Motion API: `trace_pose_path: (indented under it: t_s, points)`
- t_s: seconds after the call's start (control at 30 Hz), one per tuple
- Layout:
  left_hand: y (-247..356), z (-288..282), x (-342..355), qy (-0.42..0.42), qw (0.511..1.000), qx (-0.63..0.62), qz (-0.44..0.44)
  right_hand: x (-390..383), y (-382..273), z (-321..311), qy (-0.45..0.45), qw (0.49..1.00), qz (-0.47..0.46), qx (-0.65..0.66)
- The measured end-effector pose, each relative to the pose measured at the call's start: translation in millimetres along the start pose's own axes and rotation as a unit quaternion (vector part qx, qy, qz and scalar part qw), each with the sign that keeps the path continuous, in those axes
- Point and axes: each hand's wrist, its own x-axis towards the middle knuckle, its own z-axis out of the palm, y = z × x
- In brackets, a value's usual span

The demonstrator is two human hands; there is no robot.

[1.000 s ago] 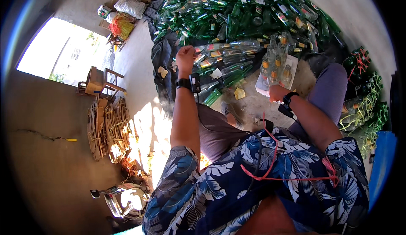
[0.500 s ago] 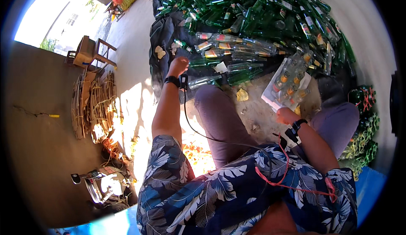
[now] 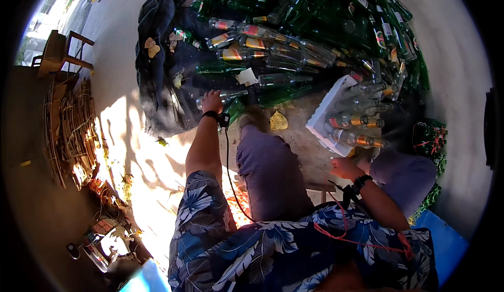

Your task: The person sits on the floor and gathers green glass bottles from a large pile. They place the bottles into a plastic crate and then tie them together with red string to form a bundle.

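My left hand [image 3: 212, 103] has its fingers curled over a clear glass bottle [image 3: 233, 96] lying at the front of the dark sheet [image 3: 160, 82]. My right hand [image 3: 344, 168] is closed just below a white tray [image 3: 329, 103]; whatever it holds, if anything, is too small to make out. The tray is tipped on its long edge, and several clear bottles with orange labels [image 3: 352, 120] lie sideways against it. More clear and green bottles [image 3: 283, 66] lie on the sheet beyond my hands, with a white scrap [image 3: 247, 77] among them.
A large heap of green bottles [image 3: 315, 3] fills the back. Stacked cardboard [image 3: 68, 129] and a wooden chair [image 3: 73, 53] stand left. Netted bottles [image 3: 428, 139] sit by the right wall. My knees flank a yellow scrap [image 3: 279, 121] on the floor.
The tray has gone from upright to tipped, its bottles now sideways, and my right hand has come away below it. My left hand has moved down onto a clear bottle. The view has shifted.
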Motion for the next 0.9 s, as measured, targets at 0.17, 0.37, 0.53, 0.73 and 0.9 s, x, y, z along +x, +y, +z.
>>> trace_pose_path:
  t_s: [0.17,0.37,0.53,0.73,0.9]
  points:
    - [3,29,13,0.02,0.999,0.022,-0.021,-3,-6,-4,-0.004,0.995,0.071,0.068]
    - [8,0,11,-0.004,0.999,0.02,-0.034,-10,11,12,0.077,0.993,0.041,0.078]
    - [22,-60,-7,0.055,0.994,-0.094,-0.016,-4,2,11,0.071,0.997,0.02,0.026]
    - [88,-173,-40,0.125,0.987,-0.075,0.072,12,-7,3,0.059,0.997,-0.045,0.013]
    - [136,-273,-92,0.174,0.967,-0.073,0.172,7,-27,-18,0.124,0.988,-0.087,0.012]
